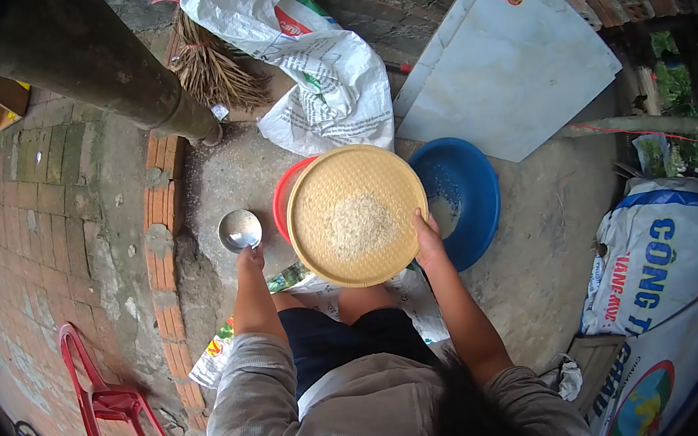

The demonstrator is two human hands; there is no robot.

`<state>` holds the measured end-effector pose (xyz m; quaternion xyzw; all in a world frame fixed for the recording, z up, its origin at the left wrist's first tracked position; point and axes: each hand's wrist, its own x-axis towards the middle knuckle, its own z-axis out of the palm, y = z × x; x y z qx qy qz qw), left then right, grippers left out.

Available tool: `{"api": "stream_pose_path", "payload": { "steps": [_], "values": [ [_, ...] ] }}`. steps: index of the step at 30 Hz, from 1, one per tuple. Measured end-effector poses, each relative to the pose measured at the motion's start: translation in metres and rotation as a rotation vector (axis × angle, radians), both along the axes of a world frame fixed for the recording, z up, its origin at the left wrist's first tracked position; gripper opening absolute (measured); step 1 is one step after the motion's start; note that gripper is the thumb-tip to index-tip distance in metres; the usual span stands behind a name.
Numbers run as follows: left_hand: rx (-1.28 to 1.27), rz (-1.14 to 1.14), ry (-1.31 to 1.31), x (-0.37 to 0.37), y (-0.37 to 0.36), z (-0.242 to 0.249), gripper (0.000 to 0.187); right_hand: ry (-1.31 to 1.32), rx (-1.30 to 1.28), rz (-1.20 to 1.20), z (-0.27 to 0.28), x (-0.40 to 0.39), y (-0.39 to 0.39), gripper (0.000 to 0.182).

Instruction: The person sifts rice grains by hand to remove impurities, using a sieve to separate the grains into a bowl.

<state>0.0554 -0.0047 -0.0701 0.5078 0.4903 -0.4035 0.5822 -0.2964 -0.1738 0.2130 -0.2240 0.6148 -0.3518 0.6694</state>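
In my left hand (252,255) is a small metal bowl (240,229), gripped at its near rim. My right hand (428,239) grips the right edge of a round woven winnowing tray (312,196). A pile of pale grain (361,226), which looks like rice, lies on the middle of the tray. Under the tray's left side shows the rim of a red basin (281,198), mostly hidden. To the right stands a blue basin (484,194) with some pale grain on its bottom, partly covered by the tray and my right hand.
White woven sacks (334,90) and a straw broom (216,74) lie beyond the tray. Grey boards (512,61) lean at the brick wall. A low brick edging (163,230) and a pole (135,79) are at left, a red plastic chair (111,396) lower left, big filled sacks (665,268) at right.
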Motion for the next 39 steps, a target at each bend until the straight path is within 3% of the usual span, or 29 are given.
{"api": "stream_pose_path", "payload": {
  "steps": [2,5,8,11,13,14,17,22,27,29,36,37,39],
  "values": [
    [-0.004,0.076,0.022,-0.005,-0.009,0.021,0.039,-0.004,-0.041,0.028,0.012,-0.004,-0.003,0.039],
    [0.264,-0.215,-0.066,-0.020,-0.045,0.099,0.050,-0.111,-0.049,-0.106,0.028,-0.013,-0.014,0.036],
    [-0.295,-0.480,-0.367,-0.037,-0.079,0.176,0.062,-0.101,-0.097,-0.202,0.051,-0.009,-0.023,0.035],
    [-0.798,-0.660,-0.409,-0.041,-0.113,0.325,0.063,-0.082,-0.091,-0.132,0.077,0.001,-0.022,0.035],
    [-0.922,-0.810,-0.480,-0.052,-0.129,0.380,0.063,-0.142,-0.121,-0.005,0.088,0.008,-0.020,0.035],
    [-0.869,-0.973,-0.406,-0.053,-0.134,0.390,0.059,-0.159,-0.132,-0.014,0.098,0.008,-0.020,0.036],
    [-0.881,-1.080,-0.563,-0.095,-0.150,0.462,0.049,-0.203,-0.226,-0.001,0.146,-0.024,-0.028,0.040],
    [-0.918,-1.092,-0.488,-0.150,-0.170,0.485,0.043,-0.246,-0.328,-0.061,0.194,-0.078,-0.031,0.036],
    [-0.996,-1.163,-0.472,-0.062,-0.167,0.485,0.039,-0.262,-0.347,-0.048,0.220,-0.005,-0.012,0.036],
    [-1.021,-1.074,-0.479,-0.045,-0.157,0.492,0.039,-0.325,-0.367,-0.049,0.208,0.022,-0.007,0.038],
    [-0.969,-1.036,-0.536,-0.139,-0.146,0.488,0.045,-0.296,-0.387,-0.065,0.218,-0.071,-0.022,0.034],
    [-0.851,-0.995,-0.496,-0.153,-0.145,0.505,0.046,-0.293,-0.386,-0.057,0.219,-0.070,-0.022,0.034],
    [-0.901,-1.001,-0.535,-0.146,-0.154,0.507,0.043,-0.306,-0.399,-0.061,0.218,-0.076,-0.021,0.033]
  ]
}}
